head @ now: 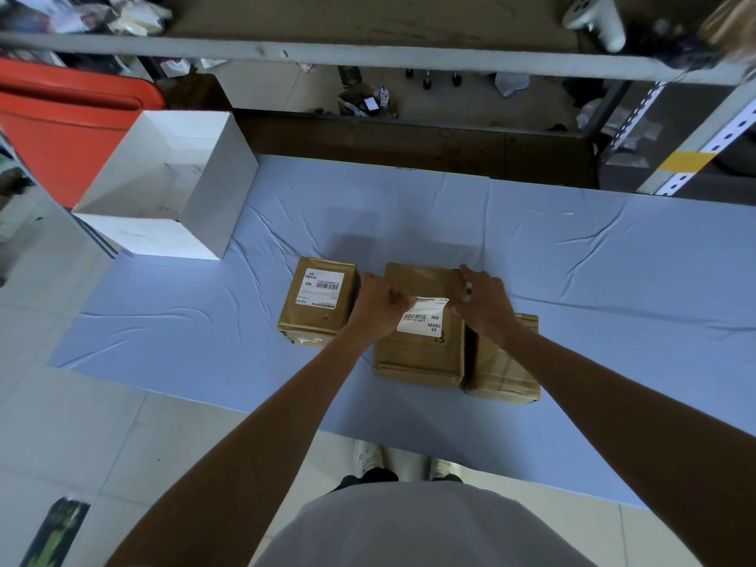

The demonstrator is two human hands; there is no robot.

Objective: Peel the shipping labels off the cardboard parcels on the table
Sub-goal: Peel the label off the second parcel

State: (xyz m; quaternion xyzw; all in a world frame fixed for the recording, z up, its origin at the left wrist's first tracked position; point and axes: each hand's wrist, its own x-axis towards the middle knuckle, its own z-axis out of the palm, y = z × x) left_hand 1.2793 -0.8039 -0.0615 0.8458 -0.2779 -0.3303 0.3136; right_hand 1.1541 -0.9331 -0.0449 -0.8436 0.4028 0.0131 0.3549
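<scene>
The head view looks down on a blue-covered surface [613, 280] carrying three brown cardboard parcels in a row near its near edge. The middle parcel [417, 358] stands between the person's hands. Its shipping label [425, 321] lies on the top face, and its far edge looks lifted and curled. The left hand [378, 306] has its fingers [399, 299] curled in a pinch on the label's far-left corner. The right hand [484, 304] sits at the parcel's far-right corner, fingers bent beside the label's right end; whether they pinch the paper or only steady the box cannot be told. The left parcel [317, 317] stands just beside, its own label [320, 288] flat and untouched. The right parcel [505, 370] touches the middle one and is partly hidden by the right forearm. A white open box [163, 186] stands far left. The label is probably thin, soft paper that tears if jerked, so a low, slow pull from the freed corner suits it. The light, stiff parcel likely needs holding down.
</scene>
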